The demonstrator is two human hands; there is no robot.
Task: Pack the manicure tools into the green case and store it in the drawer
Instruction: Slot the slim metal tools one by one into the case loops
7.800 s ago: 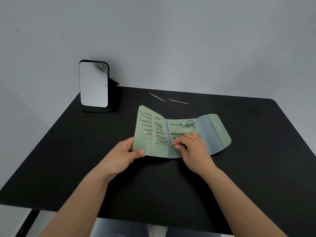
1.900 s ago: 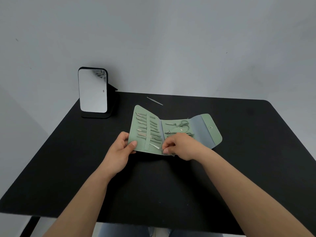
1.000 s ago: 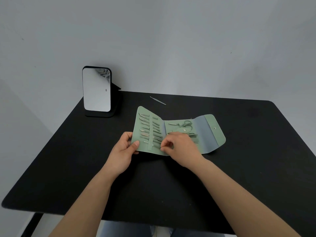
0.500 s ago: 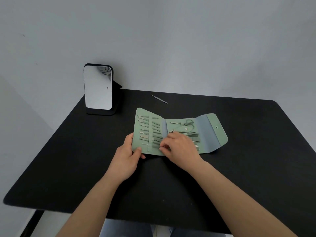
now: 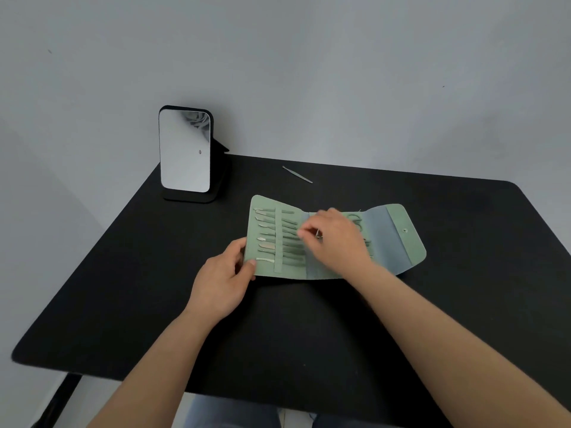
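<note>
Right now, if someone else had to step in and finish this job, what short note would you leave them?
Left hand: grips the near left corner of the open green fold-out case, holding it steady on the black table.
Right hand: over the middle of the case, fingers curled; blurred, so I cannot tell whether it holds anything.
Done: the case's left panel has a row of small metal tools under its strap.
Left: one thin metal tool lies loose on the table behind the case. Pack it, fold and snap the case, then store it. No drawer is in view.
</note>
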